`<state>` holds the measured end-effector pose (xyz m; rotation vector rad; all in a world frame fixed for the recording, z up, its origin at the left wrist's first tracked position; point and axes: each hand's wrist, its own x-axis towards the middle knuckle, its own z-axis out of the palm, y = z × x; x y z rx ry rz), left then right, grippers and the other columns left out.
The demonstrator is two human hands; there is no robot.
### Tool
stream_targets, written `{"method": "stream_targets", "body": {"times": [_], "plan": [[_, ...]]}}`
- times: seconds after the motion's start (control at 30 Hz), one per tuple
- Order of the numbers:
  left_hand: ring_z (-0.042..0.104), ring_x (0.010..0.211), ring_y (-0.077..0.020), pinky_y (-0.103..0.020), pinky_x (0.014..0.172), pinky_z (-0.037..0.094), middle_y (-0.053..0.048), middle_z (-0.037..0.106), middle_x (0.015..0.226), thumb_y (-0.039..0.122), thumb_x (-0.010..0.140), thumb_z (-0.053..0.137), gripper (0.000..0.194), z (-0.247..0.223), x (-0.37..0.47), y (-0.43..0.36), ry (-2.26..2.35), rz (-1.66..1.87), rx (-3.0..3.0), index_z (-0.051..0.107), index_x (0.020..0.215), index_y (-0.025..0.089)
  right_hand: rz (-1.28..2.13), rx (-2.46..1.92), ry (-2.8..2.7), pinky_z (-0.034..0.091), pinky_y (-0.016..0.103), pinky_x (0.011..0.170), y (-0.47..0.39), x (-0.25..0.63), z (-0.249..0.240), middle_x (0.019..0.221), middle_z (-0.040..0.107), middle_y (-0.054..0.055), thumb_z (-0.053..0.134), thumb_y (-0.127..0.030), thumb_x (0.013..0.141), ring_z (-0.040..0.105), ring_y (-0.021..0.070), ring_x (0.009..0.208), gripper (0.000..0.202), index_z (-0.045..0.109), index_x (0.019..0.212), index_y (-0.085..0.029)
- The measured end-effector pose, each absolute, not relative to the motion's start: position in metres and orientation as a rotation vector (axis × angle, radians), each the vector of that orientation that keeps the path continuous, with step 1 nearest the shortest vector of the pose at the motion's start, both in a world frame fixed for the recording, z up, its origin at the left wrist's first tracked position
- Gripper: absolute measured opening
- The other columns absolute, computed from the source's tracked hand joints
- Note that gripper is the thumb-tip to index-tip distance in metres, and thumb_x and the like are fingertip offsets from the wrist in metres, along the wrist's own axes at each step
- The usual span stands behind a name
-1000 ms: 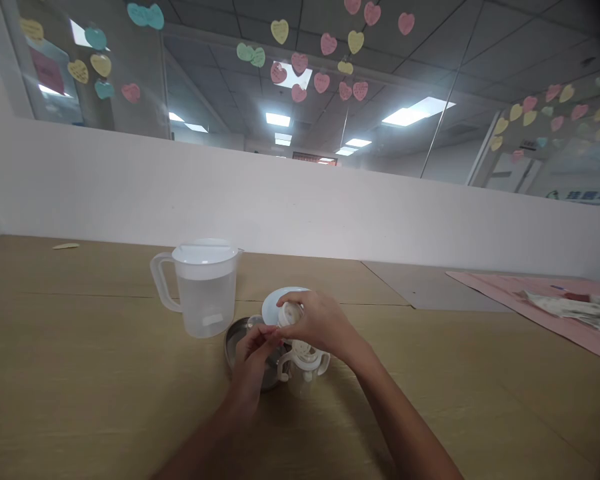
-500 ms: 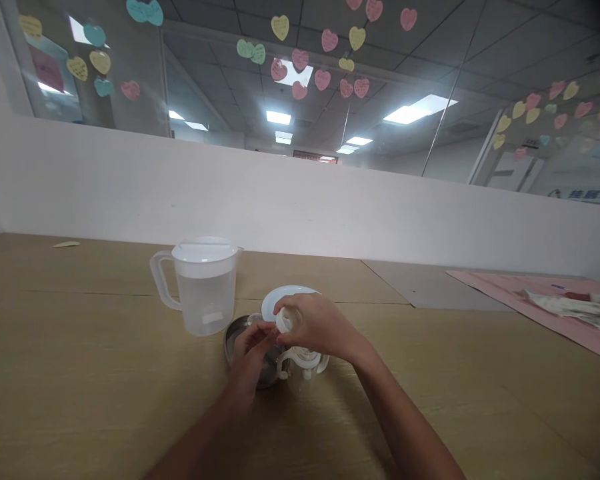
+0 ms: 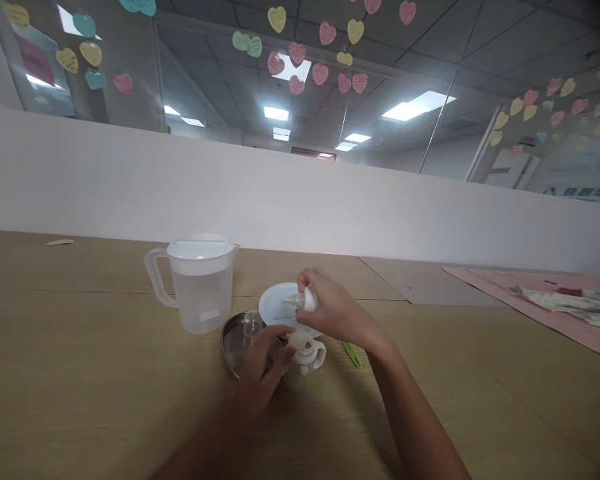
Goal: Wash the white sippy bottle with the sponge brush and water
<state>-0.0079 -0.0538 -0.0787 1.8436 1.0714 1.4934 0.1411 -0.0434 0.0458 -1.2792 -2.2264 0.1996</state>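
Observation:
A clear baby bottle (image 3: pixel 304 363) with a white ring and side handles stands upright on the table. My left hand (image 3: pixel 265 367) grips it at the upper left, thumb and forefinger at the rim, covering the left handle. Above and behind the bottle, my right hand (image 3: pixel 335 310) is closed on a bottle nipple (image 3: pixel 304 300) with a white collar; its translucent tip points left. Beyond my left fingers lies a round metal bowl (image 3: pixel 233 340) with a clear cap (image 3: pixel 251 325) in it. A pale blue plate (image 3: pixel 275 303) sits behind, partly covered by my right hand.
A lidded translucent pitcher (image 3: pixel 203 293) stands at the back left. A green handle (image 3: pixel 352 355) lies right of the bottle, under my right wrist. Far right, a pink mat (image 3: pixel 485 283) carries a crumpled cloth (image 3: pixel 565 307). A white wall (image 3: pixel 300 207) closes off the table's back.
My right hand has moved right and up with the nipple, turning its tip to the left. My left hand has left the nipple and come down to the bottle. The green handle now shows.

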Motion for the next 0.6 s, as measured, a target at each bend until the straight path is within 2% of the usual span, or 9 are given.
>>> {"method": "stream_targets", "body": {"times": [0.17, 0.33, 0.47, 0.6], "plan": [[0.051, 0.105, -0.0191, -0.032, 0.092, 0.039, -0.005, 0.057, 0.112, 0.032, 0.083, 0.048, 0.023, -0.079, -0.005, -0.058, 1.110, 1.387, 2.059, 0.062, 0.099, 0.022, 0.279, -1.283, -2.272, 0.034, 0.024, 0.063, -0.035, 0.149, 0.045, 0.089, 0.054, 0.001, 0.052, -0.022, 0.068, 0.048, 0.0140, 0.076, 0.023, 0.051, 0.091, -0.019], [0.052, 0.104, -0.0204, -0.034, 0.092, 0.039, -0.005, 0.059, 0.109, 0.033, 0.081, 0.051, 0.023, -0.081, -0.006, -0.051, 1.101, 1.399, 1.958, 0.061, 0.099, 0.023, 0.388, -1.210, -2.440, 0.034, 0.024, 0.062, -0.038, 0.152, 0.048, 0.087, 0.060, 0.002, 0.052, -0.025, 0.072, 0.051, 0.0135, 0.075, 0.018, 0.059, 0.088, -0.018], [0.056, 0.098, -0.0213, -0.036, 0.086, 0.043, -0.006, 0.061, 0.103, 0.035, 0.074, 0.060, 0.037, -0.082, -0.004, -0.047, 1.100, 1.439, 1.677, 0.053, 0.107, 0.021, 0.389, -1.156, -2.500, 0.035, 0.023, 0.063, -0.037, 0.155, 0.049, 0.086, 0.061, 0.001, 0.058, -0.025, 0.069, 0.052, 0.0137, 0.078, 0.016, 0.062, 0.084, -0.019], [0.055, 0.101, -0.0223, -0.037, 0.085, 0.045, -0.007, 0.061, 0.105, 0.034, 0.071, 0.063, 0.049, -0.081, -0.002, -0.047, 1.004, 1.418, 1.527, 0.044, 0.115, 0.022, 0.465, -1.138, -2.506, 0.035, 0.022, 0.061, -0.034, 0.151, 0.045, 0.081, 0.060, 0.000, 0.059, -0.023, 0.070, 0.051, 0.0117, 0.073, 0.015, 0.063, 0.084, -0.020]]}}
